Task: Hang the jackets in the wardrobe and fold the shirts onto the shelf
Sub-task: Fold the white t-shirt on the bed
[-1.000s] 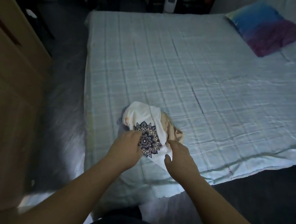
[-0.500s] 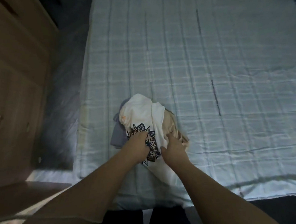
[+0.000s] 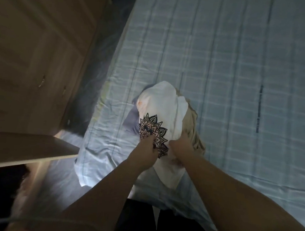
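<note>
Near the left edge of the bed (image 3: 223, 66), toward its near corner, lies a small heap of clothes. On top is a white shirt (image 3: 159, 105) with a dark mandala print (image 3: 153, 129); a beige garment (image 3: 194, 129) shows from under its right side and a grey-blue one (image 3: 132, 121) from under its left. Both hands are on the near end of the white shirt. The left hand (image 3: 145, 153) is closed on the cloth at the lower edge of the print, fingers curled into the fabric. The right hand (image 3: 181, 148) is gathered on the cloth just beside it, where the white shirt meets the beige garment; in this dim light it is hard to say whether it pinches the white shirt alone or catches some beige too.

The shirt looks like thin, light jersey: limp, no stiffness, apt to sag and bunch wherever it is not held. It should lift with little effort, but a grip in the middle will leave it hanging in a lump. Better hold is likely at the shoulder seams or the two hem corners, so it falls flat for folding. The garments below may drag along if the pinch goes too deep.

The wardrobe (image 3: 34, 62) stands just left of the bed, one door (image 3: 24, 149) swung open.
</note>
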`<state>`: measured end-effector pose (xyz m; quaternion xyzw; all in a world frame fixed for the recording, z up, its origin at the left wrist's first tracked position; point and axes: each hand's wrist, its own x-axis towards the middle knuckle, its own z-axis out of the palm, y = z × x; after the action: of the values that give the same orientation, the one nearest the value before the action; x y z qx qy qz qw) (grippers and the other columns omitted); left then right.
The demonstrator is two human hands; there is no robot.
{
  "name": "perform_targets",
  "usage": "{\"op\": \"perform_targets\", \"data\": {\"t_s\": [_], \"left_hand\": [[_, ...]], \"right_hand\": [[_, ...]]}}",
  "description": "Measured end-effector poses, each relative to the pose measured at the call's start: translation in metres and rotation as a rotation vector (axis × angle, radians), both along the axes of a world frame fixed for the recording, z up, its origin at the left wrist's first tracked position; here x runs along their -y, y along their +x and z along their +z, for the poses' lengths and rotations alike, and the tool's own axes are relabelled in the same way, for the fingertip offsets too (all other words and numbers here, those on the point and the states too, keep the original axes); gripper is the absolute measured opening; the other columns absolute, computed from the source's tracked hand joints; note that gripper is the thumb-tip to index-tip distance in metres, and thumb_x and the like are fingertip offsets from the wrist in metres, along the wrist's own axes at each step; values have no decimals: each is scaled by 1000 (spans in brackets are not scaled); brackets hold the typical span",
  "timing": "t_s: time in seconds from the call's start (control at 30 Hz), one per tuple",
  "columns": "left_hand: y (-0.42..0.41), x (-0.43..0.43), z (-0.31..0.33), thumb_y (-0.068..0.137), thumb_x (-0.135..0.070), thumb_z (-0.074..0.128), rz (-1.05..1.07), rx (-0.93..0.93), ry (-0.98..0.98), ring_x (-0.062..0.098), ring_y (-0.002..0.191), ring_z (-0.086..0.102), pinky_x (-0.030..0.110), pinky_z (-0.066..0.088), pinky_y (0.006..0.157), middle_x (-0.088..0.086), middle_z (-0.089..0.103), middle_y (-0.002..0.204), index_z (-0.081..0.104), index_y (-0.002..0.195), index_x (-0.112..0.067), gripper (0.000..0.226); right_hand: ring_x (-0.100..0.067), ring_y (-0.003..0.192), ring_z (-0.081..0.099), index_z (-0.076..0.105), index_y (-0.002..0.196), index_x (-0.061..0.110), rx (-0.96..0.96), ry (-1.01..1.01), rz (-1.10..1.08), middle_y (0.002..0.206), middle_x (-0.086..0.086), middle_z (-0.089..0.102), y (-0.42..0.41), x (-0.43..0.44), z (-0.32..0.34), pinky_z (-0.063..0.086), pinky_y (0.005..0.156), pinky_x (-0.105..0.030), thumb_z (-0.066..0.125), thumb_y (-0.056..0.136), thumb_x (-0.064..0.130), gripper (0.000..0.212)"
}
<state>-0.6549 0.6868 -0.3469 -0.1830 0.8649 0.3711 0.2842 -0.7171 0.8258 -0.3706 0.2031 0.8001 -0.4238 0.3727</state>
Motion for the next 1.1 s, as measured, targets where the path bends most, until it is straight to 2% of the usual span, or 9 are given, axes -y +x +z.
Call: {"op": "perform_targets", "data": {"t_s": [0.17,0.23,0.53,0.6,0.7,0.8,0.9,1.0,1.1], "left_hand": [[29,-13,26,87,-12,54,25,-87,16,23,123,51,28,39,100,9,55,132,47,137,-14,50],[48,-19,44,89,-13,60,25,-154,46,20,129,47,19,31,100,7,50,140,41,144,-15,59],[93,-34,95,77,-34,79,16,-368,177,4,118,49,10,38,90,-17,45,131,22,153,-25,96],[108,-37,105,79,-33,79,53,-416,199,8,112,54,8,40,85,-14,49,123,34,145,-22,81],[134,-41,122,81,-46,66,84,-490,148,13,108,59,38,53,90,-7,59,121,48,129,-27,55],[158,-44,142,89,-44,49,113,-494,82,18,97,64,47,53,83,-5,66,107,55,110,-29,27],[170,-48,163,96,-25,44,183,-538,116,7,83,67,38,56,79,-9,70,94,58,101,-29,15],[170,-66,199,100,-16,45,189,-619,147,-5,69,60,8,43,60,-10,66,83,62,99,-23,18],[164,-89,238,100,-16,47,186,-722,192,7,64,57,14,40,51,0,66,80,63,98,-18,16]], "right_hand": [[-27,99,60,57,126,20,4,-214,-141,119,-11,64,3,-31,37,53,79,-32,61,72,25,54],[-32,100,67,53,133,24,-13,-408,-202,123,-13,66,13,-38,58,58,82,-48,58,63,22,70],[-39,108,63,56,124,12,50,-1086,-533,120,-24,63,54,-36,166,52,91,-58,28,82,-11,55],[-42,118,57,49,132,7,45,-1132,-579,132,-27,56,74,-39,183,47,96,-62,37,79,-8,57],[-42,128,50,40,140,1,2,-1127,-611,140,-29,48,105,-47,213,42,102,-62,37,82,-8,59],[-41,133,46,35,144,-6,-39,-1133,-599,132,-27,50,131,-64,243,39,107,-59,38,81,-6,62],[-37,112,58,40,140,-5,-106,-1151,-613,120,-25,54,150,-85,274,56,87,-54,35,89,-3,51],[-34,109,58,36,146,-3,-204,-1197,-612,120,-23,55,159,-107,299,59,78,-50,36,95,1,51],[-30,97,66,38,145,0,-308,-1248,-593,112,-20,61,154,-136,323,61,71,-44,36,97,0,48]]}}
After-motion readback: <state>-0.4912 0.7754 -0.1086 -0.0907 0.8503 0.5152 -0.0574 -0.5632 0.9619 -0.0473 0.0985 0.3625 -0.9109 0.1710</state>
